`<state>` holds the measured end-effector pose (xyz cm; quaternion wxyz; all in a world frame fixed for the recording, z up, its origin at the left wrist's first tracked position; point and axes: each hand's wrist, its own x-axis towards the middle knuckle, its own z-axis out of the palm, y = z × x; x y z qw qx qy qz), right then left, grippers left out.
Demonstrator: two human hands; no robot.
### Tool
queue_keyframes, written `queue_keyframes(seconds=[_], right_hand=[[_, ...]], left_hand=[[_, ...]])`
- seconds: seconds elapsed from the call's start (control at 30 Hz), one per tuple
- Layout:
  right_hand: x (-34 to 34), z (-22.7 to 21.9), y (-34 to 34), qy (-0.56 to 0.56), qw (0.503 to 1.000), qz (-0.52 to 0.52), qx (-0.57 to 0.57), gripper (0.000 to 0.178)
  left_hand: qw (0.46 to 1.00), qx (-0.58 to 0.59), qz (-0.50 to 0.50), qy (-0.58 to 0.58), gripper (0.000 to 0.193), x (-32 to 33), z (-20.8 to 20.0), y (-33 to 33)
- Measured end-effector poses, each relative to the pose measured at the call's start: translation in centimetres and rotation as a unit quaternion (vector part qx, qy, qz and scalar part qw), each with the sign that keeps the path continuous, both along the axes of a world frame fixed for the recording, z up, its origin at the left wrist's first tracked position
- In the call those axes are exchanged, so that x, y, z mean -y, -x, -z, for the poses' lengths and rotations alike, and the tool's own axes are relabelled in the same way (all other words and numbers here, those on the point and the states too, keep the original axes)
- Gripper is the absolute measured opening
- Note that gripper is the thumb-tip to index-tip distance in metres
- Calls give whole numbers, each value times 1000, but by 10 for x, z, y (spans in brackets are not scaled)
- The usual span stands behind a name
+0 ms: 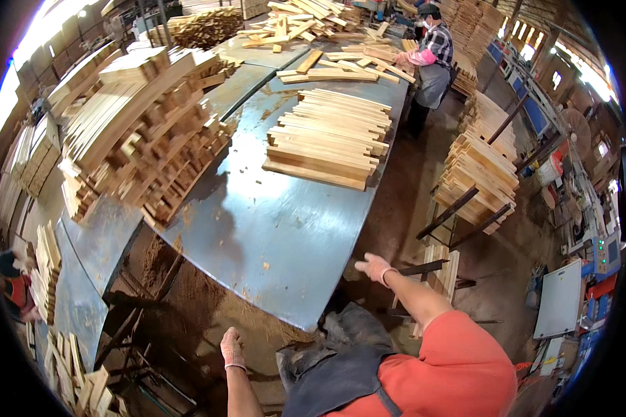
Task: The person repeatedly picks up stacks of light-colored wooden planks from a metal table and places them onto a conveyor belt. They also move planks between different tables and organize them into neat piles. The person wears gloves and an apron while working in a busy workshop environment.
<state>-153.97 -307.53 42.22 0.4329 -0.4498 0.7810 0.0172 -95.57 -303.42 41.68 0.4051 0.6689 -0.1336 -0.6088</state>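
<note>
My left hand [233, 349], in a pale knitted glove, hangs in front of the metal table's near edge. Its fingers are curled in, and nothing shows in them. Off the table's near right corner is my right hand [375, 269], gloved too, with fingers apart and holding nothing. A neat row of wooden strips [330, 135] lies side by side on the grey metal table [271, 243], beyond reach of both hands. Closest to my right hand is a rack with a few boards [444, 274] on dark metal arms.
A tall stack of wood pieces [146, 125] stands on the table's left. Loose boards [348, 66] lie farther back, where a person [435, 55] in an apron handles wood. Racked boards [476, 181] line the right. Another person [17, 285] is at far left.
</note>
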Motion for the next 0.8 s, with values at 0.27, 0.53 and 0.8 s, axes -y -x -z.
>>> queue_keyframes(seconds=[0.27, 0.53, 0.8], right_hand=[[269, -82, 172, 296, 930, 183, -119, 95], [445, -69, 309, 282, 912, 48, -295, 85], [473, -68, 322, 262, 943, 71, -194, 56]], left_hand=[[979, 172, 103, 38, 52, 151, -12, 210], [795, 434, 425, 0, 87, 314, -38, 430], [781, 482, 397, -15, 93, 385, 3, 513]])
